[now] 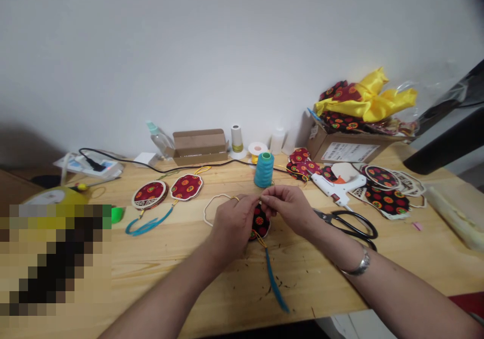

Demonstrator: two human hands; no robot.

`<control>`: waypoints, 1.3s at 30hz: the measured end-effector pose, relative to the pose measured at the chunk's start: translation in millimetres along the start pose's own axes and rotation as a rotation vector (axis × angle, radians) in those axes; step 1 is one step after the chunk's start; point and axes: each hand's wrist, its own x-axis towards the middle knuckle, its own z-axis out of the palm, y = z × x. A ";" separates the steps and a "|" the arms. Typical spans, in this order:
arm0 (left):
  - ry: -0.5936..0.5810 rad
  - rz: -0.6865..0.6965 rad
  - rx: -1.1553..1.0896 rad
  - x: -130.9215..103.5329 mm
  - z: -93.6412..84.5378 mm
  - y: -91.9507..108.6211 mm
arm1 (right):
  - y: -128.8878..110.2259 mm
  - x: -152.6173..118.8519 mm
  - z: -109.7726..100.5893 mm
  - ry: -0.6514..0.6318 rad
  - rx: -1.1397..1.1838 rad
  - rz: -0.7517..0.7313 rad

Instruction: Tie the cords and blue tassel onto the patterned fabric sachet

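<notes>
My left hand [233, 224] is closed, its thumb and fingers against the upper edge of a black fabric ornament [260, 221] with red and orange flower shapes. At that same edge, my right hand [289, 207] pinches with its fingertips touching or nearly touching the left ones. What lies in the right pinch is too small to make out. From the ornament's lower end a yellow cord [260, 238] runs to a blue tassel [276, 283] lying toward me. Just behind the hands stands a cone of blue thread [263, 170]. Left of them, a pale scalloped frame [207, 210] is partly covered.
Black-handled scissors [355, 223] lie beside my right forearm, with a white glue gun [338, 188] behind. Finished tasselled ornaments [149, 194] rest at left. A cardboard box [350, 147] heaped with fabric stands at back right. A black cable [181, 167] crosses the table's back.
</notes>
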 end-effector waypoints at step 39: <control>-0.013 -0.111 -0.054 -0.7 -1.6 6.3 | 3.5 -5.7 1.6 0.106 -0.417 -0.230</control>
